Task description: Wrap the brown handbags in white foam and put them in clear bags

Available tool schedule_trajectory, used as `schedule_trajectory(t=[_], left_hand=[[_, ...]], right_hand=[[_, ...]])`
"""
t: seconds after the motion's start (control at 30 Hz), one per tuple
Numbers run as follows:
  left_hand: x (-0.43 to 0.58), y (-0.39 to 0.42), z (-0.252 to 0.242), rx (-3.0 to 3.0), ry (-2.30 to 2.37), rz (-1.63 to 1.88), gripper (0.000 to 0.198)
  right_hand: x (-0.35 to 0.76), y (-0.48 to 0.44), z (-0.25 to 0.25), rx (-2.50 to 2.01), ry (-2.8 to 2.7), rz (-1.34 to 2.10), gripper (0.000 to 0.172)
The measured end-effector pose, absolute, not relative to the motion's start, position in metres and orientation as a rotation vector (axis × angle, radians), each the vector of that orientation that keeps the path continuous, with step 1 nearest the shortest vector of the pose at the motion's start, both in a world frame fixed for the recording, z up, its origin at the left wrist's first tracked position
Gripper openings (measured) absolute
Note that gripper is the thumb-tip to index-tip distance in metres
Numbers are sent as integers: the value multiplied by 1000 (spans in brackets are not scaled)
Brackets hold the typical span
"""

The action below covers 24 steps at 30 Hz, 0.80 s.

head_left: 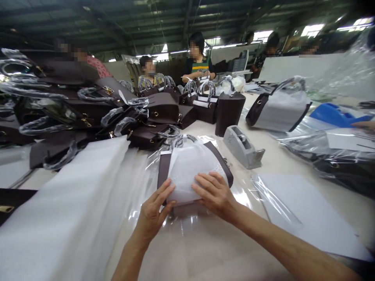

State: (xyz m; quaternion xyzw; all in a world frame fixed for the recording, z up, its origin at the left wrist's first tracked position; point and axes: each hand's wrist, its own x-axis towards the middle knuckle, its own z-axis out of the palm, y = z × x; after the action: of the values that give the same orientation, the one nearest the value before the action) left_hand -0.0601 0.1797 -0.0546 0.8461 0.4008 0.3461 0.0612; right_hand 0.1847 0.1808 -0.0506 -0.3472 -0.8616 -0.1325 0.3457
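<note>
A dark brown handbag [164,169] lies flat on the table in front of me, on a clear plastic sheet [187,234]. A white foam sheet [190,168] covers its front. My left hand [154,212] rests on the lower left edge of the foam, fingers stretched out and flat. My right hand [215,193] presses on the lower right of the foam, fingers spread. The bag's plastic-wrapped handles [180,140] point away from me.
A stack of white foam sheets [58,218] lies at my left. Behind it is a heap of brown handbags [76,113]. A grey tape dispenser [243,146] stands to the right, with clear bags [307,210] beyond it. Several people work at the far end.
</note>
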Motion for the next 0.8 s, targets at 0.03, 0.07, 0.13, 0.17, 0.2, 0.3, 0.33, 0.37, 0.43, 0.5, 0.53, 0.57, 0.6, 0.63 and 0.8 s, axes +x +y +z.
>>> schedule_trajectory(t=[0.03, 0.07, 0.13, 0.17, 0.2, 0.3, 0.33, 0.37, 0.43, 0.5, 0.53, 0.57, 0.6, 0.63, 0.8], left_hand=[[-60, 180, -54, 2556, 1215, 1040, 45], [-60, 181, -53, 2550, 1220, 1041, 45], [-60, 182, -52, 2533, 1226, 1038, 44], [-60, 182, -52, 2525, 1224, 1039, 44], [-60, 183, -52, 2518, 1220, 1035, 44], [-59, 184, -52, 2494, 1218, 1026, 43], [-59, 184, -52, 2485, 1221, 1026, 42], [-59, 184, -52, 2474, 1224, 1023, 42], [-58, 184, -52, 2451, 1223, 1030, 41], [-57, 183, -52, 2431, 1213, 1042, 39], [-57, 183, -52, 2421, 1207, 1050, 38], [-57, 183, -52, 2413, 1200, 1055, 38], [-57, 184, -52, 2406, 1190, 1062, 37], [-56, 184, -51, 2399, 1182, 1073, 36], [-56, 184, -50, 2363, 1151, 1107, 35]], right_hand=[[184, 180, -53, -868, -2202, -351, 26], [184, 178, -55, -826, -2177, -352, 23], [188, 171, -57, -773, -2146, -339, 21], [191, 166, -58, -775, -2132, -335, 23], [194, 162, -60, -809, -2111, -333, 26], [196, 158, -64, -966, -2024, -373, 33], [194, 160, -65, -984, -2015, -386, 34], [191, 164, -65, -989, -2024, -387, 35], [184, 172, -63, -990, -2051, -361, 34], [178, 181, -58, -1018, -2054, -330, 29], [177, 185, -56, -1033, -2046, -325, 26], [176, 188, -54, -1033, -2048, -322, 24], [178, 190, -52, -1007, -2068, -317, 22], [180, 191, -51, -961, -2106, -306, 20], [200, 184, -59, -727, -2234, -329, 19]])
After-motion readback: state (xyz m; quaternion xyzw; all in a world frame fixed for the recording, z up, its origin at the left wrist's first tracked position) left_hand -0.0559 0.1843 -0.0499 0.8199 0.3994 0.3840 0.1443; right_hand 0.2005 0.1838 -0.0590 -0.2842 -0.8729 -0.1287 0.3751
